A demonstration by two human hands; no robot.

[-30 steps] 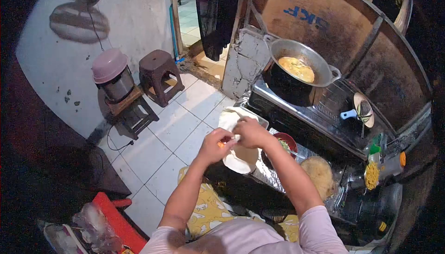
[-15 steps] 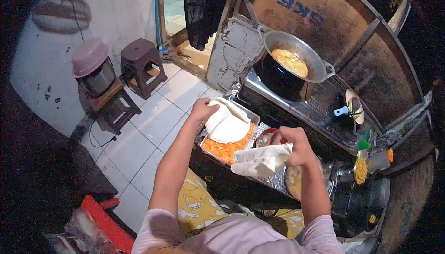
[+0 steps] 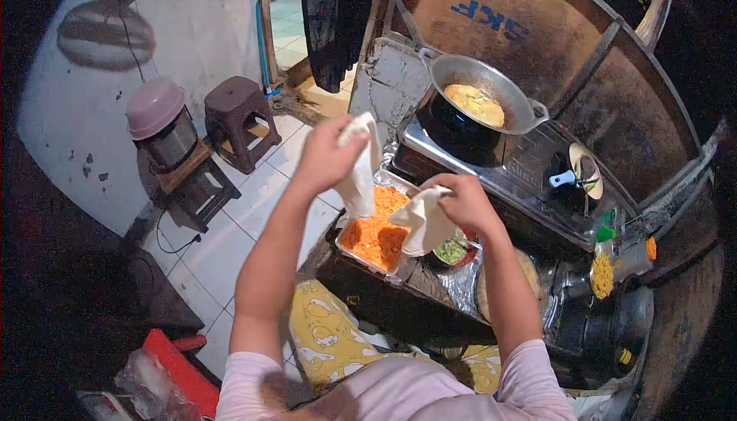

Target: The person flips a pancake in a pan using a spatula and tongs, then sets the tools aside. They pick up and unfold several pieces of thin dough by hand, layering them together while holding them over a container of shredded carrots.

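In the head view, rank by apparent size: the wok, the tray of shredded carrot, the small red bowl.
1. Wok, largest, though farther from the camera.
2. Tray of shredded carrot, partly covered by the white sheets in both hands.
3. Small red bowl, clearly smallest, partly hidden.

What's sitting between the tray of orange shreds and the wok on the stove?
In the head view, only the stove's steel front edge and a strip of foil separate the tray from the wok; the right hand hovers over that gap's near side.
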